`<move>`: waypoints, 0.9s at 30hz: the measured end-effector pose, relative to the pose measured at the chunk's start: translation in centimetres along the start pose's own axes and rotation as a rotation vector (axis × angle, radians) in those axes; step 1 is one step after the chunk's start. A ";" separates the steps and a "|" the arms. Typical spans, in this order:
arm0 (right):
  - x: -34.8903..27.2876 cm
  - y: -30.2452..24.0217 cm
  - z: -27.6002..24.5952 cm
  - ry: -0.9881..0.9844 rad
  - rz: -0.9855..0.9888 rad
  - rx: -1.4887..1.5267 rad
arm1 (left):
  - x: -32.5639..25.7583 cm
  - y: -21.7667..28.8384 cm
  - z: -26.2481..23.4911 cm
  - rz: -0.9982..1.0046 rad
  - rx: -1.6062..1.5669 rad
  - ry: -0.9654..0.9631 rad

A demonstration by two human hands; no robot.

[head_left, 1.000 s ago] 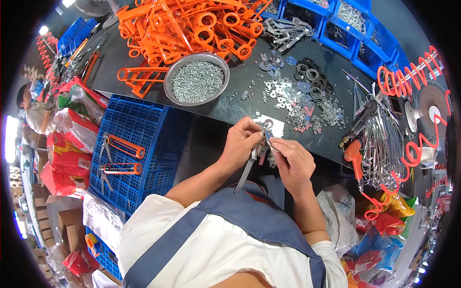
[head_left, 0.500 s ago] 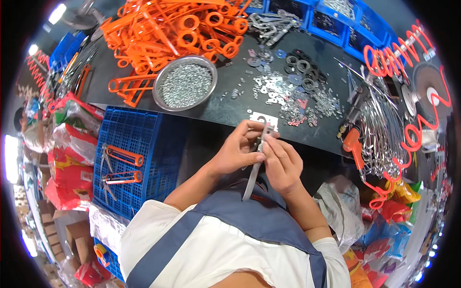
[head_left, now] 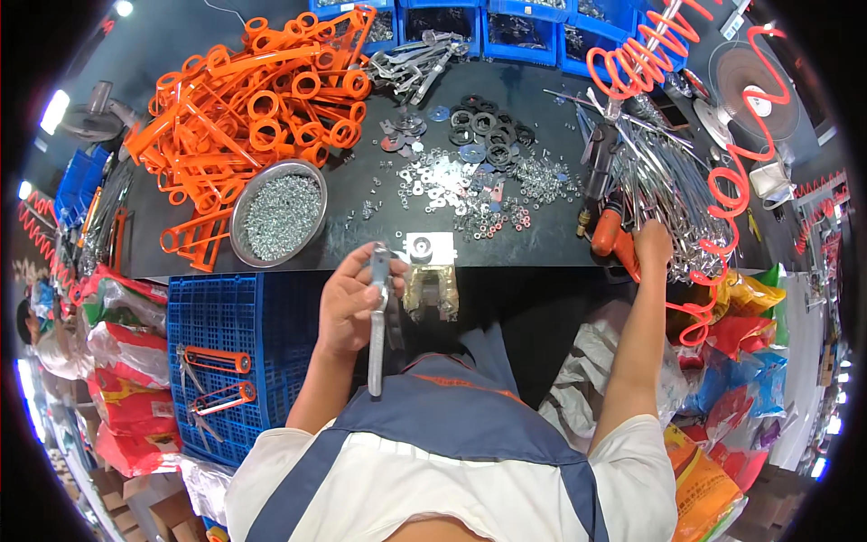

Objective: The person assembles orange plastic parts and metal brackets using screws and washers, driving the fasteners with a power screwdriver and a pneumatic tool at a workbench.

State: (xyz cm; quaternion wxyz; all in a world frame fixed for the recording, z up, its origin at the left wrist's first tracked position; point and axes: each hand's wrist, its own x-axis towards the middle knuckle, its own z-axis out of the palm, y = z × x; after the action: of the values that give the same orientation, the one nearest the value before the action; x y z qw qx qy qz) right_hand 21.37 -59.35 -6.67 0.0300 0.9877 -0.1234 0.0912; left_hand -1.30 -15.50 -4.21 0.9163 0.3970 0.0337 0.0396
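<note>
In the middle of the frame, a little left and low, my left hand is closed around a grey metal lever, pinched at its upper part, with the long end hanging down in front of my apron. My right hand is at the right of the frame, at the lower part of the thin metal rods; its fingers are hidden, so I cannot tell if they grasp something. Just left of it is the orange handle of a tool, which crowds this place, and a red coiled hose hangs in front of the rods, near my wrist. Close to the right of the lever, a white plate with a dark ring sits at the edge of the black bench. Behind it, washers and black rings are spread in the upper middle. At the upper left there is a heap of orange frames, and below it a steel bowl full of small metal pieces. Blue bins stand along the top; a blue crate stands at the lower left.
</note>
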 end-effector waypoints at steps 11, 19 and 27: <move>-13.8 -3.9 -3.8 -0.610 0.299 1.785 | -0.3 0.3 0.4 0.032 0.104 0.000; -20.7 -11.9 -8.9 -0.339 -0.530 1.253 | 0.4 1.0 1.3 0.111 0.431 0.058; -21.8 -17.3 -13.0 -0.292 -1.044 0.903 | -1.0 1.8 -0.1 0.212 0.690 0.126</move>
State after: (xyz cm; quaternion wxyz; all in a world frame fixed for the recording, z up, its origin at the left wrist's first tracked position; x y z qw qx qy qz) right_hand 2.67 -36.31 1.41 -0.3599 0.8358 0.4138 -0.0264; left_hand -2.34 -14.34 -2.94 0.7153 0.6810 0.0599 0.1449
